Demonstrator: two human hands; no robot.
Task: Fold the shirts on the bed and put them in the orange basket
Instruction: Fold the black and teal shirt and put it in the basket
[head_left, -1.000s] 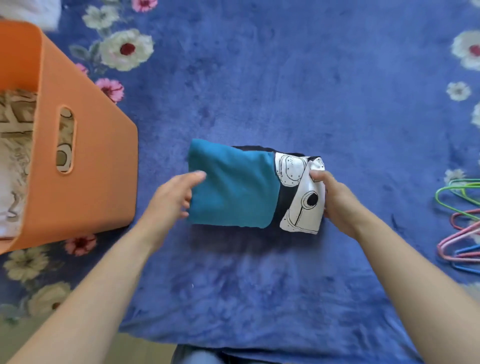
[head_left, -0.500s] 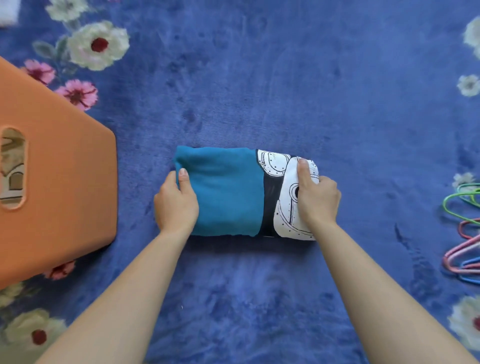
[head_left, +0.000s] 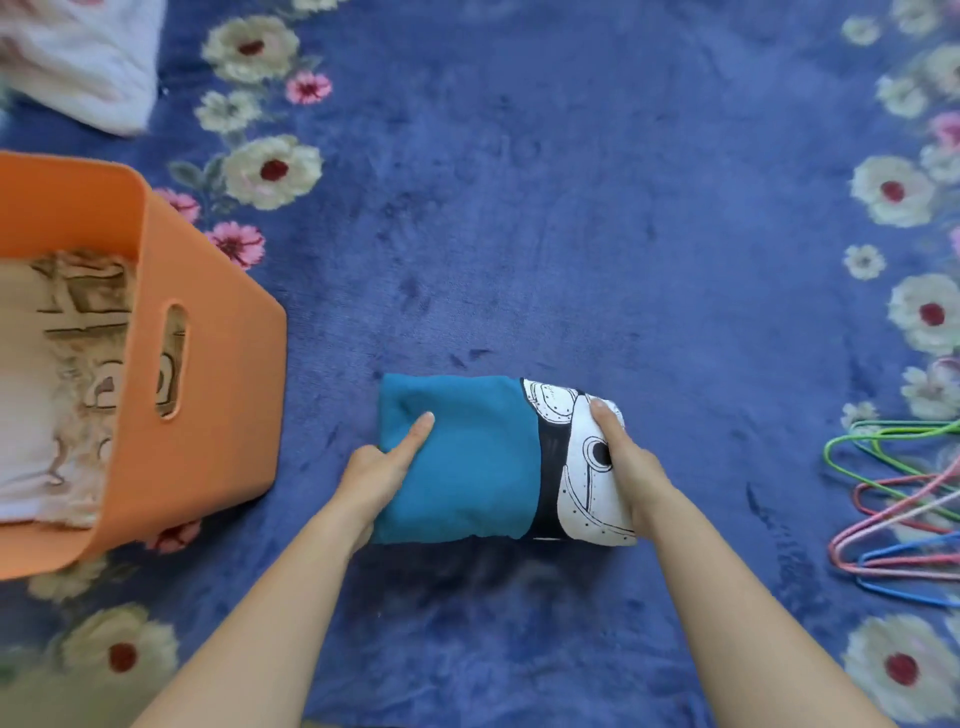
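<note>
One shirt (head_left: 467, 457) is held by left hand (head_left: 379, 473), right hand (head_left: 631, 467); basket (head_left: 223, 426) print (head_left: 88, 322) illegible.

**What Lies Around**

A plush blue blanket (head_left: 545, 208), printed with white and pink flowers, spreads beneath the left hand (head_left: 379, 470) and the right hand (head_left: 631, 470). Well to the right of the right hand, a loose bunch of thin hangers (head_left: 898, 514) in green, pink, red and blue lies at the frame's edge. Far ahead and left of the left hand, a crumpled white cloth (head_left: 83, 57) sits in the corner.
</note>
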